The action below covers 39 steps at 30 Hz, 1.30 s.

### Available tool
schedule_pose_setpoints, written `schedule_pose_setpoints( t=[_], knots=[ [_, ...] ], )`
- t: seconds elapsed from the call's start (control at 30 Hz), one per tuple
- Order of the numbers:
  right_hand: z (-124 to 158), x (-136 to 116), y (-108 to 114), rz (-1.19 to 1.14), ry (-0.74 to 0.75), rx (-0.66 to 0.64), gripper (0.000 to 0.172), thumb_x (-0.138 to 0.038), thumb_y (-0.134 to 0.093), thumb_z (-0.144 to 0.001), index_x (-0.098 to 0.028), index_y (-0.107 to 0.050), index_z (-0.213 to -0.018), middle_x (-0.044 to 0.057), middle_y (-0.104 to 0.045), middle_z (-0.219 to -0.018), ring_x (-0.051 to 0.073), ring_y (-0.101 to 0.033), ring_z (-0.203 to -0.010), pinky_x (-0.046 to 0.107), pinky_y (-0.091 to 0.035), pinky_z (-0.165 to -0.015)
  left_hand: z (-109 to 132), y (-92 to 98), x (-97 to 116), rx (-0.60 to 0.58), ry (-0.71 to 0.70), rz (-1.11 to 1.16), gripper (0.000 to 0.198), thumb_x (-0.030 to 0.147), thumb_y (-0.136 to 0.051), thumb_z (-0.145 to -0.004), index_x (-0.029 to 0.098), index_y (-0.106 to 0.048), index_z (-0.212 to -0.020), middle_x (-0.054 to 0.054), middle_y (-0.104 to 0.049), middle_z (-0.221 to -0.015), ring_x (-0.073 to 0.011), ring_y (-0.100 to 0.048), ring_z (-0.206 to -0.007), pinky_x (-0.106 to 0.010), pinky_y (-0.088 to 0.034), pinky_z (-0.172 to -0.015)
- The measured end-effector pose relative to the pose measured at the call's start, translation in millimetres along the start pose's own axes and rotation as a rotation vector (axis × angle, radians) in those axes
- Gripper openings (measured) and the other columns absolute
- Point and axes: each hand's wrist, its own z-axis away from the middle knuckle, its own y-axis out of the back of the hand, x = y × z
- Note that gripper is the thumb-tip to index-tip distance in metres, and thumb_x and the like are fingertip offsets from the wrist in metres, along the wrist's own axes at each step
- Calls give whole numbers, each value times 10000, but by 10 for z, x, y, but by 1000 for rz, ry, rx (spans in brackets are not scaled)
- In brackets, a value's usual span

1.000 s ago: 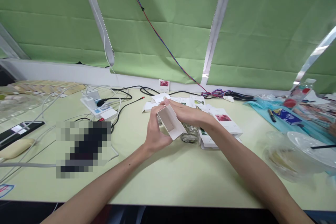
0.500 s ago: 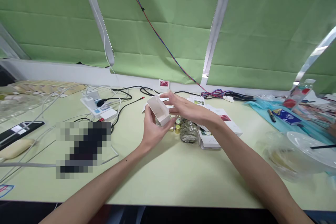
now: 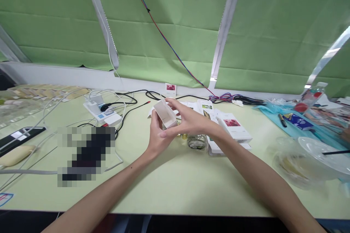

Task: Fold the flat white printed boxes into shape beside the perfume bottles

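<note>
A small white cardboard box [image 3: 165,113] is held tilted above the table, its open end facing me and its inside bare. My left hand [image 3: 159,141] is closed around its left and lower sides. My right hand [image 3: 191,119] grips the box from the right, fingers at its upper edge and thumb across the front near my left thumb. Behind and below the right hand stands a clear glass jar [image 3: 197,142], partly hidden. Beside it shows a small gold-coloured cap [image 3: 185,136]. White printed boxes [image 3: 235,128] with flower pictures lie to the right.
At left are a white power strip [image 3: 100,112] with cables, a pixelated dark object [image 3: 90,153] and a phone [image 3: 20,136]. On the right sit a clear plastic cup [image 3: 295,164], blue plastic sheeting [image 3: 269,114] and a bottle [image 3: 314,94]. A small card [image 3: 171,89] leans at the back.
My right hand has moved down and left, its thumb coming across the front of the box. The left hand and the box stay nearly still.
</note>
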Motion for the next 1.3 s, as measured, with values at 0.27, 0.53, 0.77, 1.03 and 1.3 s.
schedule_pose_setpoints(
  t=[0.27,0.53,0.77,1.03,1.3],
  knots=[
    [-21,-66,-84,50,70,2,913,-330,-881,-696,-247,-389,-1460,111,-589,-1349,295,-564,-1273,460,-511,-1026,18,-6,-47,49,-7,-100,595,351,-862,-688,238,-553,-1185,-42,-657,-999,-222,-677,-880,-333,-608,-706],
    [-15,-98,-107,64,87,26,644,-289,-790,-706,-249,-465,-1260,62,-601,-1228,244,-608,-1070,397,-528,-885,26,9,-44,21,-13,-99,690,318,-860,-644,243,-538,-1251,-40,-654,-1034,-244,-677,-931,-351,-610,-743],
    [-26,-77,-126,63,83,64,524,-334,-756,-724,-244,-466,-1151,20,-576,-1085,211,-578,-941,359,-495,-807,18,25,-45,-23,-5,-86,721,254,-872,-606,246,-544,-1248,-47,-657,-1066,-249,-681,-951,-352,-616,-741],
    [-28,-69,-132,56,52,77,485,-292,-736,-706,-247,-451,-1096,13,-561,-1051,202,-557,-906,353,-477,-778,1,14,-50,-42,23,-50,737,262,-881,-587,240,-547,-1243,-53,-656,-1065,-254,-683,-944,-360,-616,-732],
    [-42,-41,-140,61,73,91,485,-249,-728,-682,-238,-449,-1078,9,-533,-1028,190,-525,-884,338,-456,-758,4,36,-109,-56,19,-17,772,223,-873,-580,243,-545,-1279,-56,-652,-1100,-257,-678,-979,-352,-613,-758]
  ],
)
